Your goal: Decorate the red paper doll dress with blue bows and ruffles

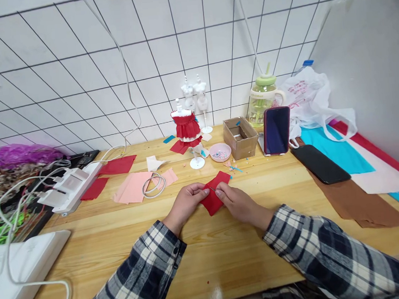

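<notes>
A small piece of red cloth [213, 206] is held up just above the table, in front of me. My left hand [187, 202] pinches its left side between thumb and fingers. At the right side of the cloth, my right hand [238, 202] is closed in a pinch, with a thin sliver that looks like a sewing needle between its fingertips; the detail is tiny. Beyond the hands stands a miniature white dress form [197, 162] wearing a red ruffled dress [188, 128]. A pink dish [220, 153] of small beads sits to its right.
Behind are two bare white dress forms [201, 98], a cardboard box [242, 139], a propped phone [276, 131] and a green-lidded bottle [263, 98]. Pink cloth [128, 189] and a power strip [79, 185] lie left. A black phone [321, 163] rests on brown fabric [361, 205] at right.
</notes>
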Demonstrator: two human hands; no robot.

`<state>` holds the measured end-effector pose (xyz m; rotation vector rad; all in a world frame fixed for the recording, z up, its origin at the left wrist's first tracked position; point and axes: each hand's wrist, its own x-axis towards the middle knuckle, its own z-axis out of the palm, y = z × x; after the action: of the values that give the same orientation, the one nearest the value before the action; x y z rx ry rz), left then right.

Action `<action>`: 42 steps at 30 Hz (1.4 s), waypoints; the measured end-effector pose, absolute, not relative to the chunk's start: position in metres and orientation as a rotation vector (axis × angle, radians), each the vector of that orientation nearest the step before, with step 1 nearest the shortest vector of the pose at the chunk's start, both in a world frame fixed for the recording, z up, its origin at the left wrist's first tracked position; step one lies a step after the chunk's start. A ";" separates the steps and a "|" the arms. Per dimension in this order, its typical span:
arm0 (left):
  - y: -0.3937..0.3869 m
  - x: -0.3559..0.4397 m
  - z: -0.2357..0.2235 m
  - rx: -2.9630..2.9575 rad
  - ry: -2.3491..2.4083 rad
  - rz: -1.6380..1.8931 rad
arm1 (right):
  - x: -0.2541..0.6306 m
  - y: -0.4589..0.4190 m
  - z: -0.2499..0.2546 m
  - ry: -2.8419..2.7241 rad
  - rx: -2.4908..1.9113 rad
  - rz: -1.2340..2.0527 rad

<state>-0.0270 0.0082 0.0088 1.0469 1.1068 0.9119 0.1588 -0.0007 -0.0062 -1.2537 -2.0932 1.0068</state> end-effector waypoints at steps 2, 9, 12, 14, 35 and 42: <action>0.008 -0.027 0.008 1.046 1.106 0.911 | 0.159 -0.001 -0.006 -2.095 -1.256 1.006; 0.008 -0.028 0.008 1.058 1.086 0.899 | 0.159 -0.001 -0.004 -2.113 -1.252 1.010; 0.009 -0.029 0.008 1.068 1.065 0.888 | 0.159 -0.001 -0.004 -2.124 -1.260 1.000; 0.009 -0.029 0.008 1.077 1.061 0.879 | 0.159 -0.001 -0.004 -2.128 -1.264 0.991; 0.009 -0.030 0.008 1.105 1.078 0.854 | 0.160 -0.002 -0.003 -2.149 -1.269 0.991; 0.008 -0.031 0.007 1.134 1.085 0.825 | 0.160 -0.002 -0.005 -2.168 -1.258 0.993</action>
<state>-0.0308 0.0077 0.0070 1.1339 1.0853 0.8250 0.1599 -0.0019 -0.0046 -1.2578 -2.1677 0.9935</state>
